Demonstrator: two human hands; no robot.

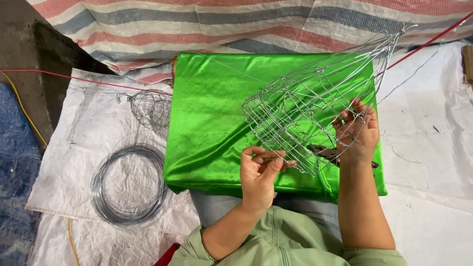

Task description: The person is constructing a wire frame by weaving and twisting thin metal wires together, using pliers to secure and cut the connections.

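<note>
Both hands hold the wire cage frame (305, 118) tilted above the green cloth (212, 113): right hand (358, 129) closed on its ribs to steady it, left hand (258, 170) pinching a wire at the rim.

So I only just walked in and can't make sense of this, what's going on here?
A person holds a wire frame over a green cloth with both hands. The right hand grips its side; the left hand pinches a wire at its lower edge. A tool, probably pliers, lies under it. A wire coil and a smaller wire frame lie to the left.
</note>
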